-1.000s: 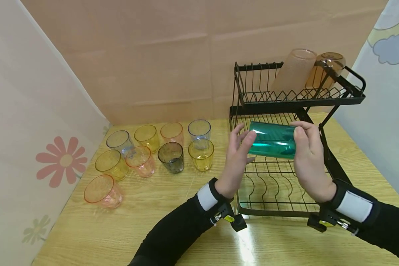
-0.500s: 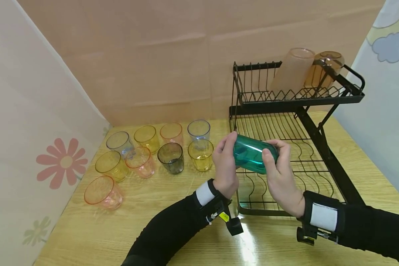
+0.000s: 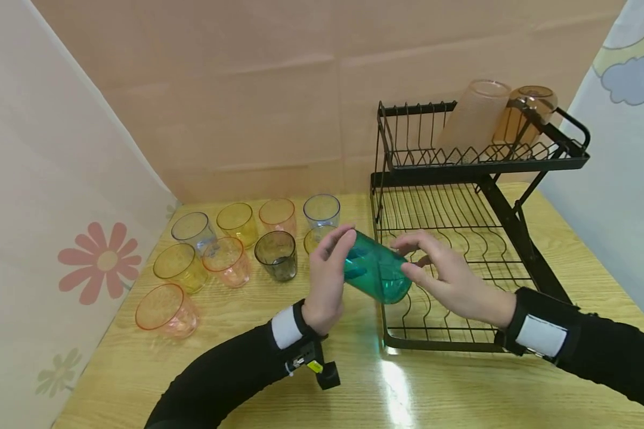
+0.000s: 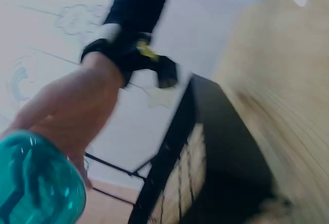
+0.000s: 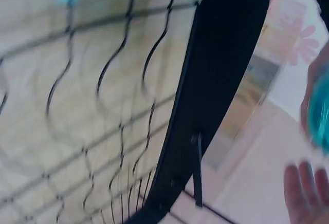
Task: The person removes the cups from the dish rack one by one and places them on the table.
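My left hand (image 3: 327,277) holds a green glass tumbler (image 3: 375,268) by its left end. Tilted, with its right end lower, the tumbler hangs over the left edge of the dish rack (image 3: 451,344). At that lower end, the spread fingers and thumb of my right hand (image 3: 445,274) stand around the glass; in the head view the thumb overlaps its edge. The right wrist view shows the fingertips (image 5: 307,185) apart from the green glass (image 5: 321,113). In the left wrist view, the glass (image 4: 38,183) fills the lower left corner, with the right hand (image 4: 77,100) behind it.
Several short coloured glasses, among them a smoky grey glass (image 3: 276,256) and a pink glass (image 3: 169,310), stand on the table (image 3: 236,357) to the left. On the rack's upper tier (image 3: 483,170) are a frosted pink glass (image 3: 474,119) and an amber glass (image 3: 531,113).
The green tumbler has moved left and toward me, from over the rack to its left edge, and tilted. My right hand has loosened from its grip on the glass.
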Available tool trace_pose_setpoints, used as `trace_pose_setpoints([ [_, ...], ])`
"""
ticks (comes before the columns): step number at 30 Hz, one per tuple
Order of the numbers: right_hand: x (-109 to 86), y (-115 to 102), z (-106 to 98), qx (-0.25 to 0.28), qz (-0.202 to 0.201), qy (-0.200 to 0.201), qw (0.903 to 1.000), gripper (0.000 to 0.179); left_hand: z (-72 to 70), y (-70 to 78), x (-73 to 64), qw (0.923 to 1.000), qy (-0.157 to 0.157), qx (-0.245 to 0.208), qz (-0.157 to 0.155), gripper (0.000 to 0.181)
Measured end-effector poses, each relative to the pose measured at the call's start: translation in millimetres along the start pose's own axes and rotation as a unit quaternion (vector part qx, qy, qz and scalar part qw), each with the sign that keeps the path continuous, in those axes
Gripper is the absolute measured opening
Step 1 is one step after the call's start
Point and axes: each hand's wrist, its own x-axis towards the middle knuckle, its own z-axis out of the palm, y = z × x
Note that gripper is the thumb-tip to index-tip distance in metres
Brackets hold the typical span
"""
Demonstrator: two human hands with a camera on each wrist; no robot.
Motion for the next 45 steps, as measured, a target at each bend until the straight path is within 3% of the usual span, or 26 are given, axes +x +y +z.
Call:
trace_pose_setpoints([
  [2, 0.1, 5, -6, -0.059, -0.024, -0.054, 0.9965, 0.034, -15.3, 2.6, -4.7, 0.9987, -0.027, 0.042, 0.012, 0.038],
  [4, 0.6, 10, -13, -0.127, -0.048, -0.096, 0.986, 0.041, -31.2, 3.7, -8.9, 0.9949, -0.055, 0.078, 0.032, 0.038],
  [9, 6.4, 22, -33, -0.273, -0.112, -0.138, 0.9455, 0.058, -73.2, 3.8, -19.2, 0.977, -0.094, 0.167, 0.094, 0.034],
  [12, 15.8, 23, -46, -0.312, -0.151, -0.134, 0.9283, 0.06, -97.6, 8.5, -27.5, 0.957, -0.099, 0.241, 0.128, 0.033],
  [18, 39.8, 13, -71, -0.348, -0.2, -0.107, 0.9098, 0.061, -148.4, 9.6, -38.1, 0.9056, -0.065, 0.378, 0.181, 0.039],
  [21, 49.9, 8, -84, -0.354, -0.21, -0.092, 0.9069, 0.06, -176.3, 1.3, -35.8, 0.8865, -0.034, 0.426, 0.178, 0.042],
  [25, 61.1, 1, -100, -0.36, -0.22, -0.068, 0.9039, 0.059, -203.1, -1.0, -31.8, 0.861, 0.007, 0.48, 0.168, 0.041],
  [28, 68.1, -3, -111, -0.367, -0.209, -0.057, 0.9048, 0.06, -216.5, -0.1, -29.3, 0.8429, 0.031, 0.511, 0.164, 0.043],
  [36, 82.7, 2, -136, -0.401, -0.119, -0.063, 0.906, 0.064, -232.3, 1.5, -30.0, 0.8126, 0.068, 0.558, 0.154, 0.049],
  [39, 87.2, 6, -145, -0.411, -0.084, -0.065, 0.9054, 0.065, -234.7, 0.1, -29.2, 0.8054, 0.069, 0.567, 0.156, 0.051],
  [45, 103.1, 7, -163, -0.431, -0.008, -0.07, 0.8996, 0.07, -238.3, -3.5, -25.7, 0.8023, 0.081, 0.569, 0.16, 0.051],
])
